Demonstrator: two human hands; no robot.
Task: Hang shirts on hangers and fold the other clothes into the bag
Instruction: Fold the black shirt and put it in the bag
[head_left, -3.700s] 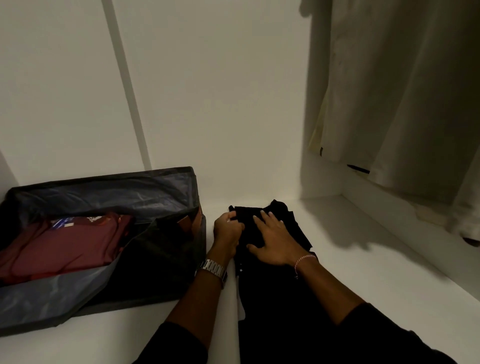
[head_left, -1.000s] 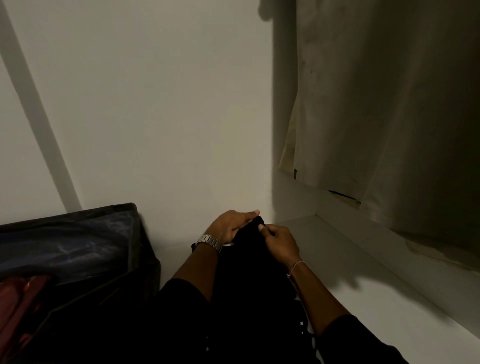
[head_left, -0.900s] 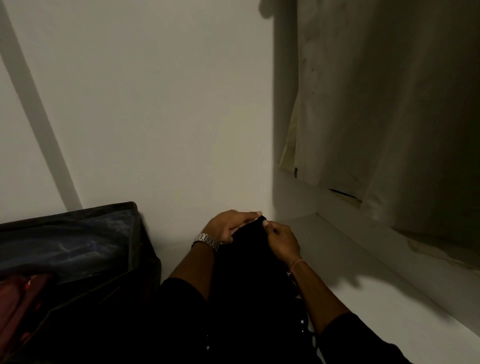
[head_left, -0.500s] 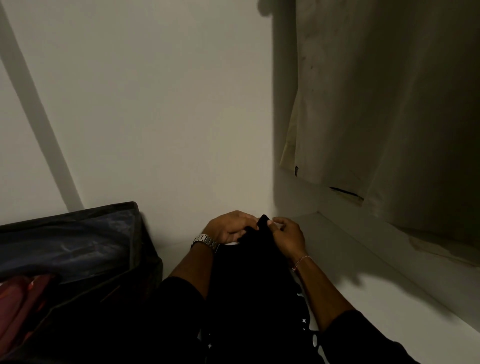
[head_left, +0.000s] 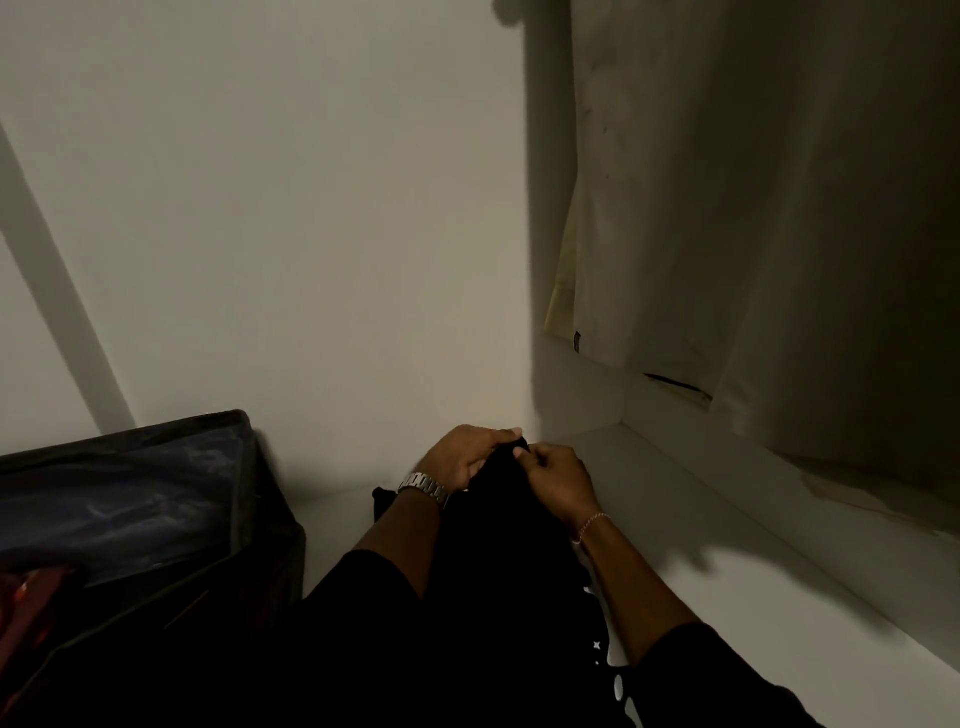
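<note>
Two hands remain pinched on the black garment's top edge. Left to right: the open bag (head_left: 156, 519), unmoved; left hand (head_left: 465, 457); black garment (head_left: 498, 561), raised off the white shelf (head_left: 727, 582); right hand (head_left: 558, 480), now closer in.

A white shelf (head_left: 727, 597) carries a dark open bag (head_left: 156, 519) at the left, against the back wall. A black garment (head_left: 498, 571) lies just right of the bag.
</note>
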